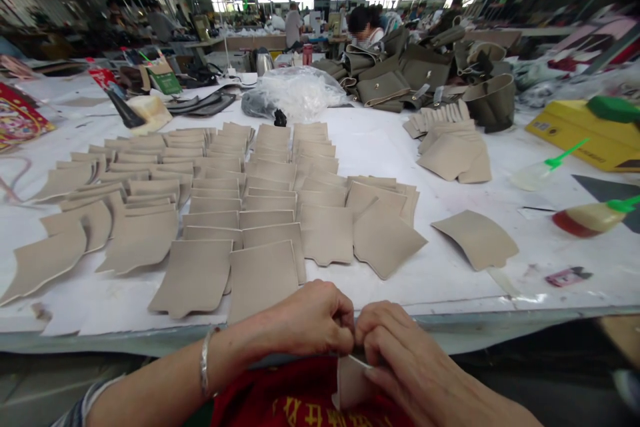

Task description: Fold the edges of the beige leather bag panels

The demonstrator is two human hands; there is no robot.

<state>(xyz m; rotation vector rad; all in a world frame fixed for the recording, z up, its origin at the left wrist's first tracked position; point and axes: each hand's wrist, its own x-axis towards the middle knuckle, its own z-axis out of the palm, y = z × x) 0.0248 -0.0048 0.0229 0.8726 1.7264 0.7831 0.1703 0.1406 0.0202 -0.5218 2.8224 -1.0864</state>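
My left hand (320, 317) and my right hand (395, 340) meet at the table's near edge, both with curled fingers. Between them, a small beige leather piece (351, 383) hangs over my lap, with a pale edge along its top. Pinched fingers of both hands grip its upper part, which they partly cover. Just beyond my hands, rows of similar beige leather pieces (265, 273) overlap on the white tabletop. One single beige piece (477, 240) lies apart on the right.
Two glue bottles with green nozzles, one clear (533, 177) and one amber (590, 219), lie at right near a yellow box (583, 133). Dark olive bag parts (400, 73) are heaped at the back beside a clear plastic bag (300, 93). A co-worker (367, 30) sits behind them.
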